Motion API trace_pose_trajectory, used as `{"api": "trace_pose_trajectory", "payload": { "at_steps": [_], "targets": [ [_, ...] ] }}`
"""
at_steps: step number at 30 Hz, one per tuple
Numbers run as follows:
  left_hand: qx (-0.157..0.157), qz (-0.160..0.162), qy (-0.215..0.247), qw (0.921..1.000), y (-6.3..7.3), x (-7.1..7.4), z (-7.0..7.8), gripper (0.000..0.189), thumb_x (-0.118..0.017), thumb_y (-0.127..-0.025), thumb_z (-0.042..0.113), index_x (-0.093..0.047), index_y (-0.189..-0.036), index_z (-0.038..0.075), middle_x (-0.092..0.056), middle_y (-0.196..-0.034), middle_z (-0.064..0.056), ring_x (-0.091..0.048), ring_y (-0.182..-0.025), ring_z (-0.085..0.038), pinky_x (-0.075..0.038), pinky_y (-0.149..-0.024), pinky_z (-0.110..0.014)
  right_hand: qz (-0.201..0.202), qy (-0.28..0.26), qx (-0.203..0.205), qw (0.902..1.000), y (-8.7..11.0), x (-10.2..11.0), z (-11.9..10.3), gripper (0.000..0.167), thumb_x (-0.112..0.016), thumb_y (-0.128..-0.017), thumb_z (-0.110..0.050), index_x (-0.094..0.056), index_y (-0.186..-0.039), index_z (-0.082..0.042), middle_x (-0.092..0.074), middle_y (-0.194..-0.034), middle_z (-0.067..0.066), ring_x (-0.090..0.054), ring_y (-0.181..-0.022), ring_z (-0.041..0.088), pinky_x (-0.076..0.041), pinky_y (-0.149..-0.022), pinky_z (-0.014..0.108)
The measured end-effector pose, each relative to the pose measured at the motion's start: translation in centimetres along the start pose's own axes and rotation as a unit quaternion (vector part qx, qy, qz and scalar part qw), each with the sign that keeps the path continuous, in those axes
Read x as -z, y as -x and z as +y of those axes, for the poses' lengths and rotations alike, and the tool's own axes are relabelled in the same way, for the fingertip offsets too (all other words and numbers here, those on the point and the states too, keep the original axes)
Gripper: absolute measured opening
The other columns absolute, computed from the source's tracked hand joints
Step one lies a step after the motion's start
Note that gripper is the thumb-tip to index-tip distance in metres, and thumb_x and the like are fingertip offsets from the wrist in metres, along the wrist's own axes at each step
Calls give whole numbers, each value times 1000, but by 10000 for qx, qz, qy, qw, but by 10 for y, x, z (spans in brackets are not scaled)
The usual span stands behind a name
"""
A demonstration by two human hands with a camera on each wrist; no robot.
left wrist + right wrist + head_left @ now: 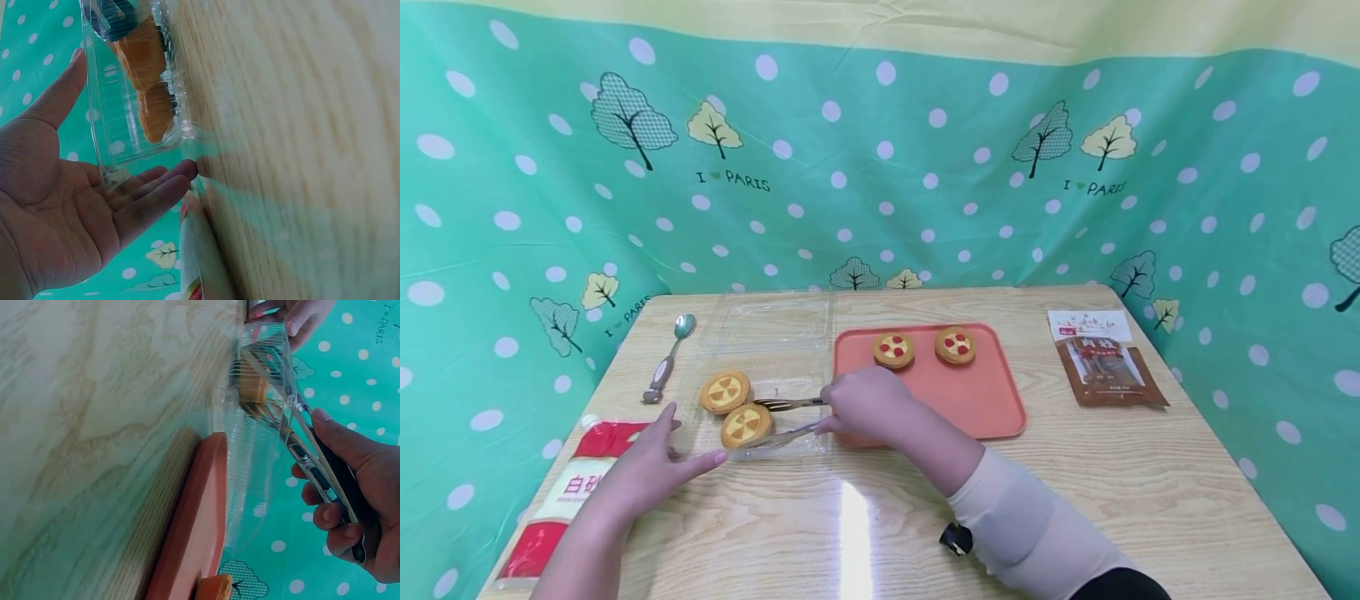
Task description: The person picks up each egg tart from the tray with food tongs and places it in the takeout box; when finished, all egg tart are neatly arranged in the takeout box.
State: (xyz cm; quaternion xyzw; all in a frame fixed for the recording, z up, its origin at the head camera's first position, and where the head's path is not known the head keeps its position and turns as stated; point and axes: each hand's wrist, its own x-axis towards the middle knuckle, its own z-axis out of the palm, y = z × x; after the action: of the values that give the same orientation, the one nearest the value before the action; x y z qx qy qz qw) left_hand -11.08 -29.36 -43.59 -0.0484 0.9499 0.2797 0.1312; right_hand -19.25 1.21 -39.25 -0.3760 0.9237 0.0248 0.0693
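My right hand (867, 404) grips a pair of metal serving tongs (331, 469) with dark handles. The tong ends stand on either side of the nearer of two round tarts (747, 426) in the clear plastic container (797, 368). A second tart (725, 391) lies just behind it, to the left. My left hand (655, 467) is held at the container's near left corner, thumb spread and fingers extended, holding nothing. In the left wrist view its palm (56, 219) shows bare, with the fingers close to the container corner; whether they touch it I cannot tell.
A pink tray (958, 400) carries two tarts with red toppings (893, 350) to the right of the container. A spoon (668, 358) lies at the left, beyond a red and white bag (568, 492). A brown packet (1105, 362) lies at the right. Polka-dot cloth (887, 192) surrounds the table.
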Motion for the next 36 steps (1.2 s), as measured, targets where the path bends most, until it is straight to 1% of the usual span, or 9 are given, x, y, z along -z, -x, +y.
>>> {"api": "trace_pose_trajectory", "payload": {
  "at_steps": [5, 11, 13, 17, 20, 25, 30, 33, 36],
  "targets": [
    [40, -37, 17, 10000, 0, 0, 0, 132, -64, -76, 74, 9, -154, -4, -26, -152, -37, -40, -128, -57, -33, -100, -72, 1, 186, 51, 9998, -3, -1, -3, 44, -50, -93, -65, -62, -85, -24, -61, -77, -9, -53, -62, 9, -46, -52, 31],
    [37, -50, -4, 10000, -1, 0, 1, 132, -64, -77, 74, 8, -154, -5, -26, -152, -37, -42, -127, -56, -34, -100, -71, -11, 319, 54, 9995, -4, -2, -5, 46, -47, -93, -66, -61, -85, -23, -61, -78, -9, -54, -62, 10, -47, -53, 30],
    [62, -66, -11, 10000, -1, 0, 0, 132, -64, -76, 74, 8, -154, -4, -26, -152, -36, -41, -128, -56, -33, -100, -71, -14, 318, 25, 9995, -3, -1, -5, 46, -48, -93, -66, -63, -88, -23, -63, -80, -8, -55, -63, 10, -48, -53, 30],
    [82, -80, -9, 9999, -1, 0, 0, 132, -64, -76, 75, 8, -154, -4, -26, -152, -36, -40, -129, -56, -33, -100, -72, -58, 187, -125, 9997, 0, 3, -2, 50, -50, -91, -67, -67, -101, -21, -67, -90, -5, -59, -70, 12, -48, -52, 32],
    [82, -83, -3, 9999, -1, 1, 1, 132, -64, -76, 74, 8, -154, -4, -26, -152, -36, -40, -129, -56, -32, -100, -71, -110, 72, -246, 9996, 4, 9, 0, 52, -52, -90, -67, -66, -108, -21, -68, -96, -4, -61, -73, 13, -48, -49, 32],
    [60, -84, -13, 9999, -1, 2, 2, 131, -64, -77, 74, 9, -154, -5, -26, -152, -37, -41, -128, -56, -33, -100, -71, -120, 106, -380, 9991, 12, 17, 6, 51, -55, -88, -68, -66, -106, -22, -65, -97, -6, -60, -71, 13, -45, -45, 32],
    [47, -77, -41, 10000, -1, 2, 1, 131, -64, -78, 73, 8, -154, -5, -27, -151, -36, -44, -126, -55, -34, -100, -71, 52, 48, -380, 9993, 21, 27, 14, 56, -57, -87, -68, -68, -115, -21, -68, -107, -5, -62, -72, 13, -48, -48, 30],
    [39, -77, -53, 9999, -1, 2, 1, 130, -64, -79, 72, 8, -153, -6, -27, -151, -37, -44, -126, -55, -34, -100, -71, 272, -145, -376, 9988, 29, 34, 21, 57, -56, -88, -67, -68, -119, -21, -68, -116, -3, -66, -80, 13, -52, -55, 29],
    [35, -68, -28, 10000, 0, 2, 1, 130, -64, -78, 72, 8, -154, -6, -27, -151, -37, -43, -127, -55, -34, -100, -71, 568, -248, -433, 9971, 38, 38, 30, 58, -55, -87, -69, -69, -117, -21, -69, -116, -3, -67, -83, 13, -53, -58, 27]
  ]
}}
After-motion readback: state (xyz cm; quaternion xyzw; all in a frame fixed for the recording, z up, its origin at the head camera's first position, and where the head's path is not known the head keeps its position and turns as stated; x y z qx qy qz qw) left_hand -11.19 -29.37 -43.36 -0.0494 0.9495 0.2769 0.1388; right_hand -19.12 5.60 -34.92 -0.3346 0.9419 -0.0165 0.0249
